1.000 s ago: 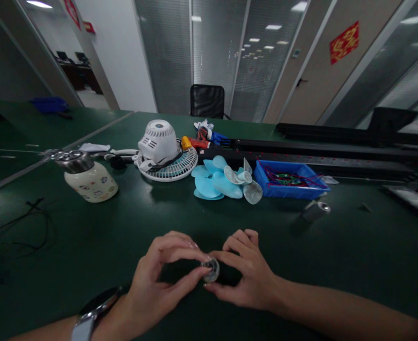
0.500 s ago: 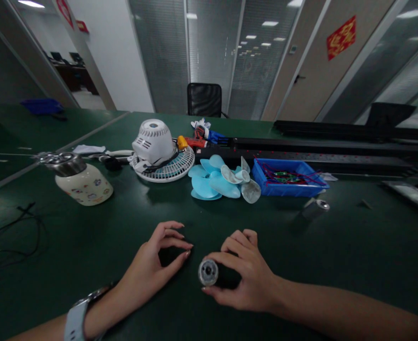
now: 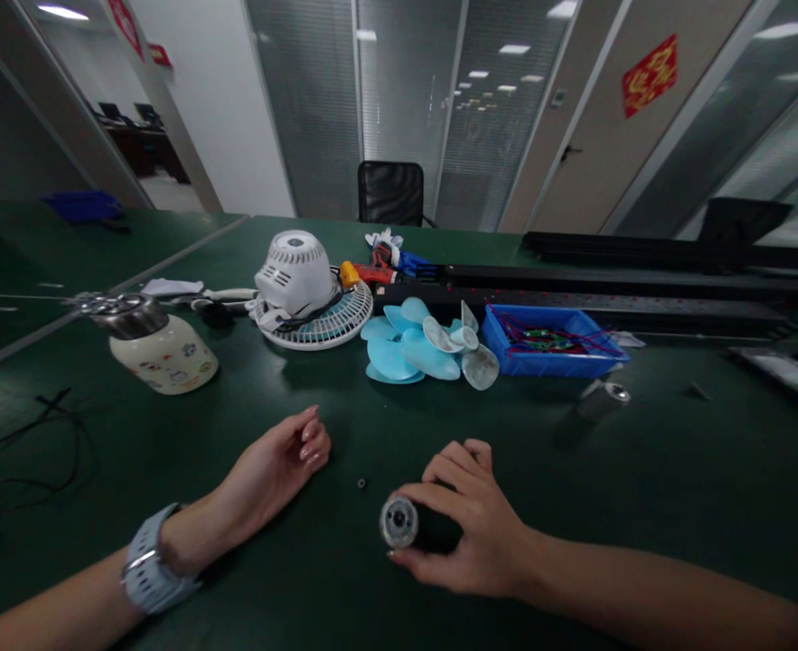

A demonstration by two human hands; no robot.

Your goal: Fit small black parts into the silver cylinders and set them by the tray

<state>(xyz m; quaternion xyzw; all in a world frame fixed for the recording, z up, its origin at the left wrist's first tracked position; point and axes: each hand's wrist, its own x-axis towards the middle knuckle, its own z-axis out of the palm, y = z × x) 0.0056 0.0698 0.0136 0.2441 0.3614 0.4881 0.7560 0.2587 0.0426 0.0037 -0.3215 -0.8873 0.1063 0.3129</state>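
Note:
My right hand (image 3: pixel 463 520) is wrapped round a small dark cylindrical motor (image 3: pixel 399 522) that lies on the green table, its round metal end face turned toward me. My left hand (image 3: pixel 276 470), with a grey watch on the wrist, rests on the table to the left, fingers loosely curled and holding nothing. A tiny dark part (image 3: pixel 361 484) lies on the table between the two hands.
Further back stand a cream bottle with a metal lid (image 3: pixel 158 344), a white fan housing on a grille (image 3: pixel 300 285), light-blue fan blades (image 3: pixel 412 344) and a blue tray of wires (image 3: pixel 551 342). A small metal cylinder (image 3: pixel 602 396) lies right. Black cable (image 3: pixel 46 425) at left.
My left hand let go of the motor's end and drew back left to rest on the table. A tiny part now lies between the hands. The right hand kept its hold.

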